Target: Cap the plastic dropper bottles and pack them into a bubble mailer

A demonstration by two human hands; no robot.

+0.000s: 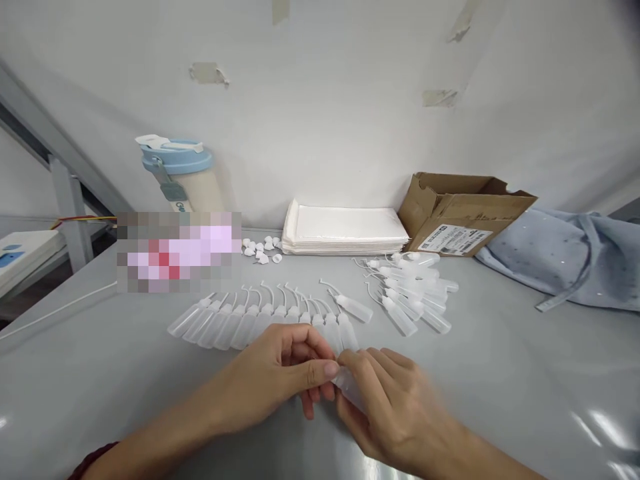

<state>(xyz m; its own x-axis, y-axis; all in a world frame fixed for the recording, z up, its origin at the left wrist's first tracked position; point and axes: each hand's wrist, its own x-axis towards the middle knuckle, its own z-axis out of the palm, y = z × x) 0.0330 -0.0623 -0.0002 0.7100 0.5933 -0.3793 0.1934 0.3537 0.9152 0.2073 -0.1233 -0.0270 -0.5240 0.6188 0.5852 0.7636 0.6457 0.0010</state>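
Observation:
My right hand (393,400) is wrapped round a small translucent plastic squeeze bottle (349,387), whose upper end points left. My left hand (285,373) closes thumb and fingers at that end, hiding the bottle's tip. Just beyond my hands, a row of similar bottles with thin curved spouts (240,327) lies side by side on the grey table (125,387). One single bottle (355,309) lies apart from the row. To the right is a loose pile of more such bottles (415,287).
Small white caps (260,251) lie scattered near a stack of white padded envelopes (350,230). An open cardboard box (460,213) stands tilted beside blue cloth (565,260). A blue-lidded tumbler (185,173) stands back left, behind a blurred-out pink item (195,250). A white cable (60,310) crosses the left edge.

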